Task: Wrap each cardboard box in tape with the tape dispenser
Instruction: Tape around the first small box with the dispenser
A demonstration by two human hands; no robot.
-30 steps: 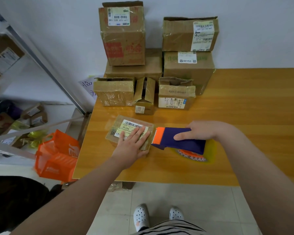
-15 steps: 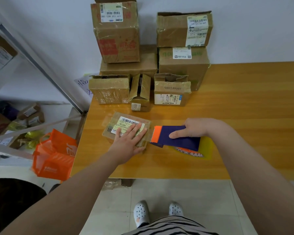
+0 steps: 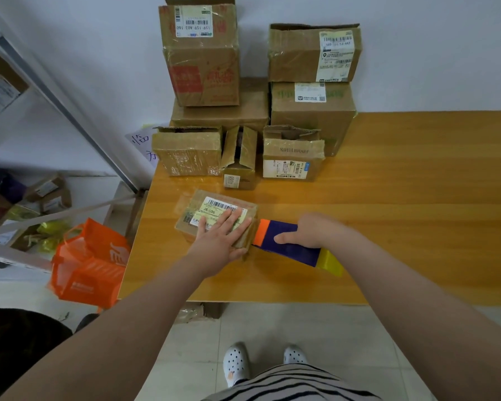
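Note:
A small flat cardboard box (image 3: 197, 211) with a barcode label lies on the orange wooden table (image 3: 402, 198) near its front left. My left hand (image 3: 219, 237) presses flat on the box's near right part, fingers straight. My right hand (image 3: 308, 231) grips the tape dispenser (image 3: 287, 244), a dark blue body with an orange front end and a yellow roll of tape. The dispenser's orange end touches the box's right side.
Several taped and open cardboard boxes (image 3: 311, 117) are stacked against the white wall at the back of the table. An orange bag (image 3: 88, 267) sits on the floor to the left, beside a metal shelf frame (image 3: 61, 102) with more parcels.
The dispenser's orange end has moved left from a small gap to touch the box's right side. My left hand stays flat on the box.

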